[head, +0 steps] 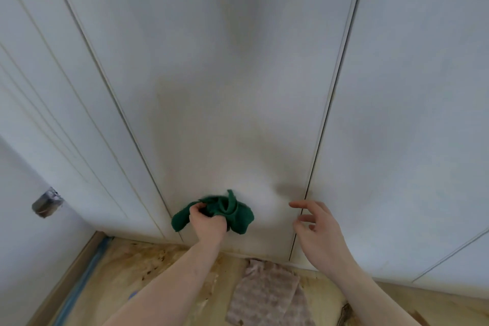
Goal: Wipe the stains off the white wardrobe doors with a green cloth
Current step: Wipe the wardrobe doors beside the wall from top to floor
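Our left hand (207, 222) grips the green cloth (230, 213) against the door (211, 87), low in the frame's centre.

Our fingers curl round the bunched cloth, which touches the white panel near its bottom edge. Our right hand (316, 227) hovers lower right with fingers spread and loosely bent, near the door seam (325, 119), holding nothing. A pale rag (267, 296) lies on the floor (137, 267) below.

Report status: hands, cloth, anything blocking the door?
Left hand grips green cloth, bunched low on the middle wardrobe door. Right hand open, holding nothing, by the door's right edge. Patterned rag on floor below; nothing blocking.
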Demonstrator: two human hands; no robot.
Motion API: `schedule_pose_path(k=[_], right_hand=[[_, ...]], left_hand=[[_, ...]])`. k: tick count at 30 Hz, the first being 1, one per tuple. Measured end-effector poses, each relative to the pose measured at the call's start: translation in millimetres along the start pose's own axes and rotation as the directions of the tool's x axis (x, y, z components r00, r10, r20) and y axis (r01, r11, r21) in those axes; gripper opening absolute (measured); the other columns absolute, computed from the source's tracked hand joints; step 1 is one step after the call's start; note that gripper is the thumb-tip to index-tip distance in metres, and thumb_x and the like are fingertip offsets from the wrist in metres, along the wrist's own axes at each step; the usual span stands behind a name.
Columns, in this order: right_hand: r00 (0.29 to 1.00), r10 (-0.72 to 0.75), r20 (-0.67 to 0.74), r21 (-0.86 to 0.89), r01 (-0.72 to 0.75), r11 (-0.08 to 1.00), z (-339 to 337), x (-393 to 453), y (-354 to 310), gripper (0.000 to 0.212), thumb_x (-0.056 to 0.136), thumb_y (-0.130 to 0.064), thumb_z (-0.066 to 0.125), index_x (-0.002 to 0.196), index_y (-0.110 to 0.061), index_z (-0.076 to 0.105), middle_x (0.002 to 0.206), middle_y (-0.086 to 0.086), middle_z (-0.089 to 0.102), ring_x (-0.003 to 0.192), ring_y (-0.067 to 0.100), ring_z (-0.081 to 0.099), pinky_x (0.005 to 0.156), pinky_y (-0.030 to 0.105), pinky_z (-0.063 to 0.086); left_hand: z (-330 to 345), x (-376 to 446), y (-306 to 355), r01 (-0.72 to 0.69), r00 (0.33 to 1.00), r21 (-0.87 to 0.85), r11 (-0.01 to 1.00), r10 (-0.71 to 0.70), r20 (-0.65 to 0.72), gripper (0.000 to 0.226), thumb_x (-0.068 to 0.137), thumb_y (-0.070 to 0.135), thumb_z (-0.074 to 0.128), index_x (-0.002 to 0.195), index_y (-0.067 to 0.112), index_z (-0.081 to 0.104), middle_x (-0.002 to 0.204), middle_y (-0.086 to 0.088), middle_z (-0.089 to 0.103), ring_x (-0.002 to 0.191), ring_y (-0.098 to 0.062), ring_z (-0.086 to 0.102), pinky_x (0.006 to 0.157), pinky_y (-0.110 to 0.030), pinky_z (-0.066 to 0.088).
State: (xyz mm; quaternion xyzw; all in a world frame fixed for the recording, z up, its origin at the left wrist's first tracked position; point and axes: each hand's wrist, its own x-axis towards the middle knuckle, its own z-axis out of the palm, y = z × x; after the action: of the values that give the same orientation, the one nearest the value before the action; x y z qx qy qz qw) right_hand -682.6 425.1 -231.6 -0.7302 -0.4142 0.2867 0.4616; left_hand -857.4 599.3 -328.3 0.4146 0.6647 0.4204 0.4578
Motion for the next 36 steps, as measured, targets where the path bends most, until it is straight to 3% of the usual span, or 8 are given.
schedule_pose_path(k=[6, 11, 14, 16, 22, 26, 31, 36], right_hand=[[0.999, 0.031, 0.042, -0.042, -0.029, 0.999, 12, 24, 17, 0.038, 0.096, -0.009, 0.056, 0.113, -0.042, 0.063, 0.122, -0.021, 0.052, 0.108, -0.004, 0.055, 0.079, 0.012, 0.042], [0.997, 0.033, 0.069, -0.082, -0.028, 0.996, 19, 40, 27, 0.037, 0.097, -0.012, 0.057, 0.113, -0.045, 0.061, 0.124, -0.023, 0.052, 0.108, -0.007, 0.055, 0.077, 0.012, 0.042], [0.995, 0.026, 0.092, -0.099, -0.017, 0.995, 23, 43, 27, 0.036, 0.098, -0.012, 0.057, 0.115, -0.044, 0.060, 0.126, -0.027, 0.049, 0.109, -0.006, 0.055, 0.079, 0.012, 0.042], [0.995, 0.027, 0.095, -0.100, -0.017, 0.995, 24, 43, 27, 0.037, 0.098, -0.012, 0.057, 0.115, -0.044, 0.060, 0.126, -0.027, 0.049, 0.109, -0.006, 0.055, 0.080, 0.011, 0.042], [0.999, 0.011, 0.052, -0.081, -0.007, 0.997, 18, 29, 16, 0.038, 0.097, -0.011, 0.057, 0.113, -0.045, 0.061, 0.123, -0.027, 0.051, 0.109, -0.003, 0.056, 0.083, 0.014, 0.042], [1.000, 0.000, -0.023, -0.043, 0.000, 0.999, 7, 9, 3, 0.037, 0.096, -0.007, 0.059, 0.109, -0.040, 0.066, 0.121, -0.021, 0.053, 0.108, 0.003, 0.059, 0.088, 0.029, 0.054], [0.988, -0.142, -0.062, -0.113, 0.135, 0.984, -14, -13, -45, 0.040, 0.096, -0.009, 0.061, 0.114, -0.044, 0.062, 0.125, -0.024, 0.050, 0.112, -0.001, 0.058, 0.079, 0.011, 0.044], [0.941, -0.323, -0.104, -0.177, 0.302, 0.937, -46, -21, -127, 0.042, 0.095, -0.008, 0.060, 0.117, -0.043, 0.060, 0.124, -0.028, 0.048, 0.114, -0.004, 0.056, 0.078, 0.012, 0.045]], left_hand=[[22, 24, -54, 0.347, 0.934, 0.170, 0.922, -0.356, 0.022, 0.038, 0.101, -0.001, 0.051, 0.138, -0.005, 0.043, 0.136, -0.023, 0.055, 0.123, -0.039, 0.057, 0.103, -0.044, 0.048], [51, 43, -81, 0.417, 0.857, 0.352, 0.838, -0.492, 0.155, 0.047, 0.105, 0.009, 0.051, 0.149, -0.004, 0.043, 0.146, -0.020, 0.055, 0.122, -0.032, 0.064, 0.091, -0.040, 0.060], [63, 30, -81, 0.498, 0.797, 0.299, 0.814, -0.566, 0.212, 0.044, 0.109, 0.008, 0.044, 0.152, -0.002, 0.039, 0.145, -0.021, 0.054, 0.112, -0.031, 0.063, 0.082, -0.040, 0.061], [67, 17, -79, 0.585, 0.757, 0.169, 0.793, -0.609, 0.238, 0.043, 0.109, 0.005, 0.041, 0.151, -0.001, 0.037, 0.143, -0.024, 0.053, 0.120, -0.038, 0.060, 0.080, -0.044, 0.060], [65, 4, -63, 0.481, 0.848, 0.017, 0.877, -0.470, 0.243, 0.047, 0.098, -0.005, 0.046, 0.144, 0.002, 0.042, 0.135, -0.022, 0.056, 0.114, -0.039, 0.061, 0.099, -0.058, 0.056], [37, -20, -6, 0.368, 0.893, -0.053, 0.928, -0.338, 0.296, 0.035, 0.097, -0.005, 0.048, 0.128, 0.009, 0.045, 0.124, -0.018, 0.059, 0.107, -0.036, 0.063, 0.098, -0.056, 0.057], [-11, -35, 91, 0.132, 0.941, -0.156, 0.979, -0.074, 0.331, 0.038, 0.099, -0.002, 0.057, 0.127, 0.016, 0.038, 0.110, -0.009, 0.057, 0.101, -0.030, 0.064, 0.097, -0.056, 0.057], [-41, -51, 193, -0.104, 0.938, -0.207, 0.973, 0.165, 0.304, 0.042, 0.091, 0.012, 0.072, 0.122, 0.020, 0.044, 0.119, -0.010, 0.063, 0.106, -0.030, 0.067, 0.099, -0.054, 0.057]])
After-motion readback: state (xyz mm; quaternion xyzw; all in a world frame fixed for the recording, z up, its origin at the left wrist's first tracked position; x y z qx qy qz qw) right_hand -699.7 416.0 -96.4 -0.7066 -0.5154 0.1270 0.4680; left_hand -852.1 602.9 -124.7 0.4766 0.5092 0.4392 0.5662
